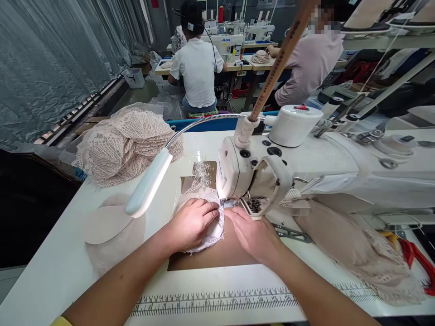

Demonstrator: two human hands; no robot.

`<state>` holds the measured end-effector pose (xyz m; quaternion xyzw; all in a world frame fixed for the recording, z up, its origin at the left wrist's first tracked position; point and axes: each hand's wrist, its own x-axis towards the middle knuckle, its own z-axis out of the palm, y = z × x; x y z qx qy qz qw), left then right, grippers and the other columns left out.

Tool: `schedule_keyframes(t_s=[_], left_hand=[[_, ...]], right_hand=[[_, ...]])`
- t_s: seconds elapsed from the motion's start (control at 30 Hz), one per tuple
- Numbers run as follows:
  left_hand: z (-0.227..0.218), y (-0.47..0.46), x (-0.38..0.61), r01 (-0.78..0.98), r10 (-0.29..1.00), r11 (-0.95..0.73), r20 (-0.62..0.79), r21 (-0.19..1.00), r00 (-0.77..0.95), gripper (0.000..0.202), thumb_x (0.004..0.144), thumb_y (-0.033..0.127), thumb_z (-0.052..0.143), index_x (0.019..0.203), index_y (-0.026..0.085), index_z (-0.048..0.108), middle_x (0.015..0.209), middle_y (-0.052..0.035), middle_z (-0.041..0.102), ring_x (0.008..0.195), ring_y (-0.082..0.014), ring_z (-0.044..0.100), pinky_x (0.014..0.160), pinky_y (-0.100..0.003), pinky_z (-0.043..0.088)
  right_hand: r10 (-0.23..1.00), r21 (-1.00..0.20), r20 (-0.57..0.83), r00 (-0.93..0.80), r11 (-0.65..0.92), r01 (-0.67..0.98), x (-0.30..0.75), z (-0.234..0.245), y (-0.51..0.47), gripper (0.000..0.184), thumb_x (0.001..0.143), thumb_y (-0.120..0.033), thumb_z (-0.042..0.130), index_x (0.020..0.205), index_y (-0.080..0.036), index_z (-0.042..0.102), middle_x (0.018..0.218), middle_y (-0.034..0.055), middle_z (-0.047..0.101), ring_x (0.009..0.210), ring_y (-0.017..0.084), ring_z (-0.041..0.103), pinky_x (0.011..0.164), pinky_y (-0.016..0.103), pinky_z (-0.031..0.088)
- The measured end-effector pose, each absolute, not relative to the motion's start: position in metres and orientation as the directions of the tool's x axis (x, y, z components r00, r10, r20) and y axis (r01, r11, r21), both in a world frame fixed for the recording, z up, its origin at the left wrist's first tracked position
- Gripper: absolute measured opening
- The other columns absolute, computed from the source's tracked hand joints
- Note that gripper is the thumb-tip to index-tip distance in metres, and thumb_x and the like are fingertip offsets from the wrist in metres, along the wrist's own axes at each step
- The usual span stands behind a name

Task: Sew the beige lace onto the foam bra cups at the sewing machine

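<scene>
A beige lace bra cup (214,231) lies under the sewing machine's (234,172) needle area, its pale lining facing up. My left hand (195,224) presses on the cup with bent fingers held together, gripping it just left of the presser foot (228,203). At the cup's right edge, my right hand (249,231) has its fingers close together beside the presser foot, with the fingertips at the cloth. Part of those fingertips is hidden by the machine's guard. Beneath both hands is a brown plate (231,253) set in the white table.
A stack of lace cups (122,140) stands at the back left, above sheer pieces (115,226). A lit lamp (149,181) arches over the table. Right of the machine are beige lace fabric (360,249) and red-handled scissors (418,262). Two people (199,68) sit at machines beyond.
</scene>
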<state>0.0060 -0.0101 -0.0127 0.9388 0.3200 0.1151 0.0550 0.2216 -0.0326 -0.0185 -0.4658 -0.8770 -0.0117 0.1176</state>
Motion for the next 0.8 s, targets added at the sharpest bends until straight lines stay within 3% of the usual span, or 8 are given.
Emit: schedule_keyframes(t_s=[0.13, 0.23, 0.37, 0.8], left_hand=[[-0.012, -0.012, 0.009, 0.576, 0.603, -0.797, 0.202, 0.180, 0.771, 0.033, 0.094, 0.023, 0.043, 0.122, 0.013, 0.058, 0.127, -0.0112, 0.060, 0.102, -0.0258, 0.055, 0.084, -0.042, 0.046], [-0.012, -0.010, 0.010, 0.577, 0.603, -0.797, 0.191, 0.180, 0.774, 0.035, 0.095, 0.025, 0.042, 0.123, 0.012, 0.057, 0.129, -0.0113, 0.059, 0.102, -0.0265, 0.055, 0.084, -0.043, 0.046], [-0.013, -0.007, 0.010, 0.578, 0.604, -0.797, 0.197, 0.176, 0.772, 0.036, 0.093, 0.022, 0.043, 0.125, 0.012, 0.056, 0.129, -0.0131, 0.058, 0.102, -0.0268, 0.055, 0.083, -0.043, 0.046], [-0.020, -0.005, 0.011, 0.544, 0.570, -0.822, 0.274, 0.171, 0.775, 0.030, 0.091, 0.016, 0.047, 0.118, 0.013, 0.059, 0.122, -0.0133, 0.063, 0.104, -0.0244, 0.056, 0.085, -0.040, 0.047]], right_hand=[[0.816, -0.098, 0.178, -0.549, 0.570, 0.816, 0.217, -0.016, -0.035, 0.042, 0.081, -0.004, 0.044, 0.115, -0.020, 0.064, 0.100, 0.0067, 0.067, 0.079, 0.017, 0.061, 0.064, 0.027, 0.043], [0.823, -0.094, 0.178, -0.539, 0.559, 0.824, 0.214, -0.013, -0.034, 0.044, 0.079, -0.003, 0.046, 0.116, -0.019, 0.063, 0.106, 0.0080, 0.065, 0.084, 0.018, 0.062, 0.070, 0.028, 0.045], [0.824, -0.071, 0.196, -0.531, 0.552, 0.831, 0.211, -0.010, -0.033, 0.044, 0.080, -0.003, 0.046, 0.118, -0.018, 0.063, 0.106, 0.0095, 0.065, 0.086, 0.020, 0.063, 0.075, 0.030, 0.047], [0.808, -0.083, 0.201, -0.554, 0.578, 0.812, 0.217, -0.018, -0.034, 0.044, 0.081, -0.004, 0.043, 0.117, -0.019, 0.064, 0.105, 0.0090, 0.066, 0.076, 0.017, 0.062, 0.067, 0.028, 0.047]])
